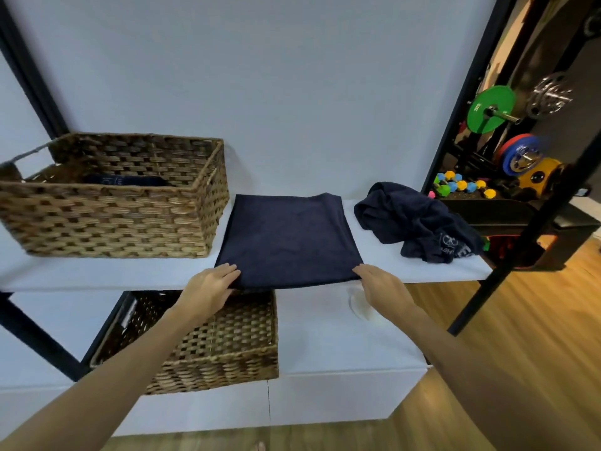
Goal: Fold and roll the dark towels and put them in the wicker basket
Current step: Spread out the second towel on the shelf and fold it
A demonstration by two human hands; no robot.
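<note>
A dark navy towel (287, 237) lies folded flat in the middle of the white upper shelf (97, 271). My left hand (211, 286) grips its near left corner at the shelf's front edge. My right hand (380, 283) holds the near right corner. To the left stands a wicker basket (110, 219) with one dark rolled towel (125, 181) inside. A crumpled pile of dark towels (416, 219) with white print lies at the right end of the shelf.
A second wicker basket (227, 346) sits on the lower white shelf (341, 340), under my left hand. Black frame posts (520, 239) rise at the right and left. Weight plates (491, 109) and coloured dumbbells (461, 185) fill a rack beyond. The wooden floor (487, 402) lies at lower right.
</note>
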